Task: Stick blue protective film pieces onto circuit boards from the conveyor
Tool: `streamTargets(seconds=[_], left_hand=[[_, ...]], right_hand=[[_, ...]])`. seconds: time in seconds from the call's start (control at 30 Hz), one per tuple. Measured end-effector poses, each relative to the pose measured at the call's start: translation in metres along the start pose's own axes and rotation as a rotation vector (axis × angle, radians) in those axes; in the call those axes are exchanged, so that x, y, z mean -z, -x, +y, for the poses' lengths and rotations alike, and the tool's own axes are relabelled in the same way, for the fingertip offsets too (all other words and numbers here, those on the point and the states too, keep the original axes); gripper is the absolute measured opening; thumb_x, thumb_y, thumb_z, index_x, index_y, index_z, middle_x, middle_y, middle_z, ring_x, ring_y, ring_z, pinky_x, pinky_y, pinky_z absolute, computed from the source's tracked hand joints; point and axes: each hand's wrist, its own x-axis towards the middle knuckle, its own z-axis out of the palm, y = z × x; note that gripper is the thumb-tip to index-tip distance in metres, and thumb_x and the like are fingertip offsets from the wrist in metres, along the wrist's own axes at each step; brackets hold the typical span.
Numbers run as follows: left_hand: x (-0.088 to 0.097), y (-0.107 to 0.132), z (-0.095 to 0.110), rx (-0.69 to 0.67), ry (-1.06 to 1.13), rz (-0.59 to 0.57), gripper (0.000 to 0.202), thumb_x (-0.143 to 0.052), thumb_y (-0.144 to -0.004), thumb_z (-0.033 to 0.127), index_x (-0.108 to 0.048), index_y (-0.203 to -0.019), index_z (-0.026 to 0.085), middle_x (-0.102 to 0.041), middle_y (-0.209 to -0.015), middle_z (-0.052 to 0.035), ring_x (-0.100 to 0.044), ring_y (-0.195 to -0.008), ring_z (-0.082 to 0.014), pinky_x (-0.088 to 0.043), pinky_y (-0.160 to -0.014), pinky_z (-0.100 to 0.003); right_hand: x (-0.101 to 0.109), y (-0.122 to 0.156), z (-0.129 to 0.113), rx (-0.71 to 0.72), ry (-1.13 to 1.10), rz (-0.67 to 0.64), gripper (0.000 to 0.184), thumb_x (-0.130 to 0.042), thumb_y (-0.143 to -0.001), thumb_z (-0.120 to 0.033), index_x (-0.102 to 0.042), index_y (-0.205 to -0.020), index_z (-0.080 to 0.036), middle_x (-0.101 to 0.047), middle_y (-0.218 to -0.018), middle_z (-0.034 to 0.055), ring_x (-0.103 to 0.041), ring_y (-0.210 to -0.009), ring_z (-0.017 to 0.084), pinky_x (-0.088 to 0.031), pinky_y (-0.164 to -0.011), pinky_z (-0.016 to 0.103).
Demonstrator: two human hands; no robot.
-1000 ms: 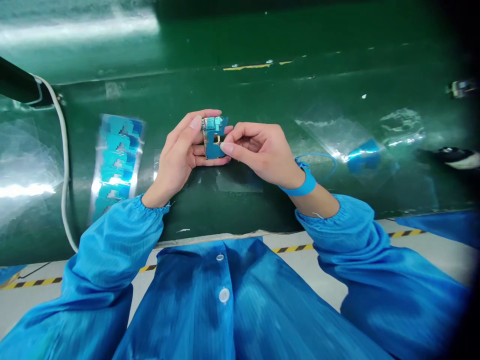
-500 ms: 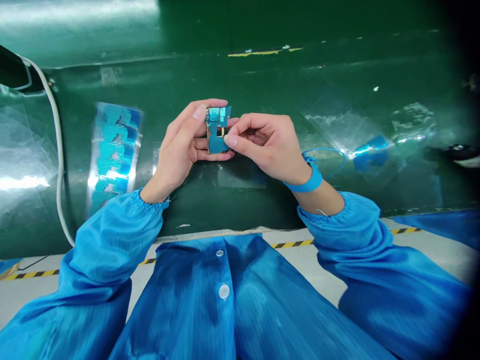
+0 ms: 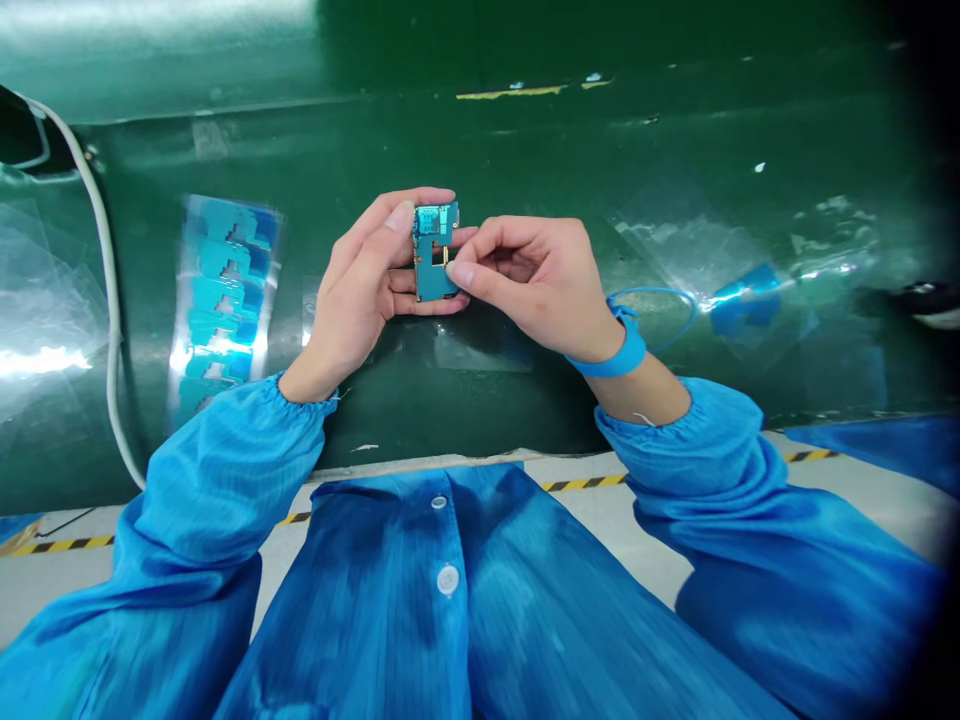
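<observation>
A small blue circuit board (image 3: 432, 255) with a notch in its right side is held upright above the green table. My left hand (image 3: 364, 295) grips it from the left, thumb along its left edge and fingers behind it. My right hand (image 3: 532, 280) is curled, with thumb and forefinger pinched against the board's right edge at the notch. A blue wrist strap (image 3: 616, 355) circles my right wrist, its coiled cord trailing to the right.
A clear strip carrying several blue shaped stickers (image 3: 221, 305) lies left of my hands. A white cable (image 3: 109, 300) runs down the far left. Clear film pieces and a blue sticker (image 3: 750, 300) lie at the right. The table's near edge (image 3: 450, 462) runs just above my blue coat.
The view has shifted slightly, so hands and board sit a little higher in frame. My right thumb and forefinger have closed in tighter on the board's right edge.
</observation>
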Motion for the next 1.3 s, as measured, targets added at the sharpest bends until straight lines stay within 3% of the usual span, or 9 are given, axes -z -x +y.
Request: streamTargets(seconds=[0.3, 0.5, 0.7, 1.3], left_hand=[[-0.0012, 0.0007, 0.0008, 0.018, -0.043, 0.006, 0.036, -0.059, -0.111, 0.056, -0.071, -0.133, 0.031, -0.084, -0.128, -0.0029, -0.085, -0.11, -0.0294, -0.076, -0.088, -0.042], [-0.0005, 0.0008, 0.0012, -0.006, 0.003, -0.015, 0.035, -0.058, -0.114, 0.05, -0.071, -0.134, 0.025, -0.084, -0.128, -0.0076, -0.085, -0.107, -0.0285, -0.076, -0.088, -0.043], [0.0001, -0.0006, -0.0012, 0.02, -0.061, 0.012, 0.038, -0.06, -0.11, 0.058, -0.071, -0.134, 0.031, -0.084, -0.127, -0.0041, -0.084, -0.112, -0.0317, -0.075, -0.087, -0.042], [-0.0001, 0.0002, 0.0003, 0.019, -0.048, 0.008, 0.038, -0.057, -0.112, 0.053, -0.071, -0.136, 0.027, -0.084, -0.128, -0.0047, -0.085, -0.109, -0.0307, -0.076, -0.087, -0.042]], right_hand=[[0.0007, -0.0001, 0.0016, -0.011, -0.014, 0.0, 0.047, -0.1, -0.078, -0.062, -0.073, -0.08, -0.023, -0.076, -0.092, 0.0066, -0.076, -0.108, 0.028, -0.07, -0.086, 0.036], [0.001, -0.0003, 0.0011, -0.032, -0.042, -0.006, 0.049, -0.103, -0.075, -0.059, -0.071, -0.08, -0.023, -0.076, -0.093, 0.0068, -0.076, -0.11, 0.028, -0.07, -0.087, 0.037], [0.0012, 0.0, -0.0007, -0.032, -0.025, -0.015, 0.051, -0.102, -0.075, -0.064, -0.072, -0.08, -0.023, -0.077, -0.093, 0.007, -0.076, -0.112, 0.03, -0.071, -0.085, 0.038], [0.0011, 0.0004, 0.0007, -0.019, -0.014, -0.01, 0.048, -0.101, -0.077, -0.062, -0.073, -0.081, -0.023, -0.075, -0.092, 0.0069, -0.075, -0.112, 0.028, -0.07, -0.09, 0.037]])
